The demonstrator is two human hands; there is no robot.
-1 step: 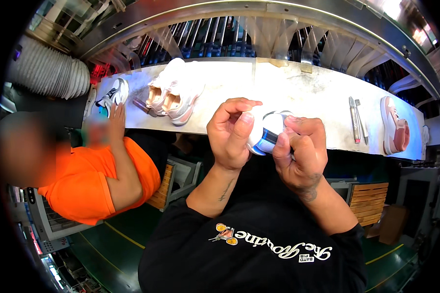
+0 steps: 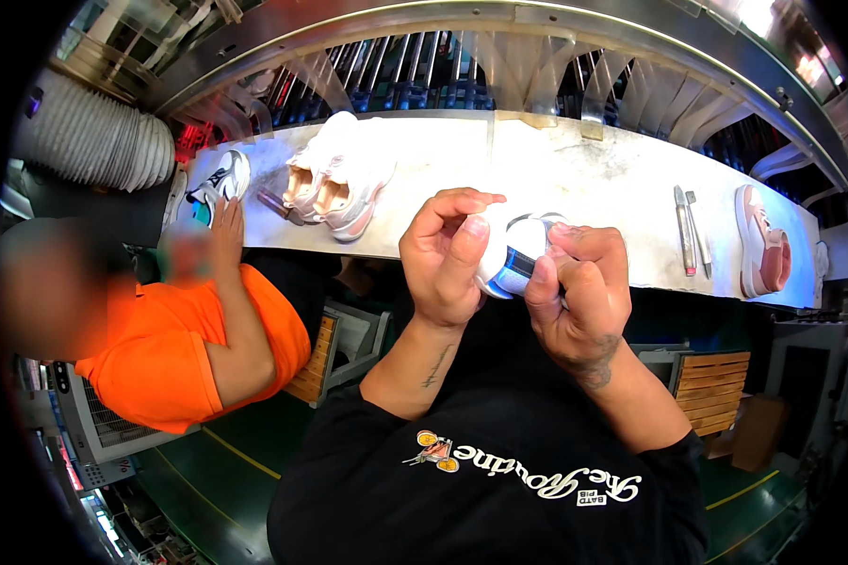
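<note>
Almost nothing has moved: left hand [image 2: 445,266] and right hand [image 2: 582,292] both have the white shoe [image 2: 514,267].
From far off, I see the shoe, or what looks like one, up by the near edge of the desk [image 2: 617,193]. Each hand's fingers are nearly closed, pinching it. I think it could slip and drop past the edge if one pinch goes loose. It is so bright there, I could miss that.
</note>
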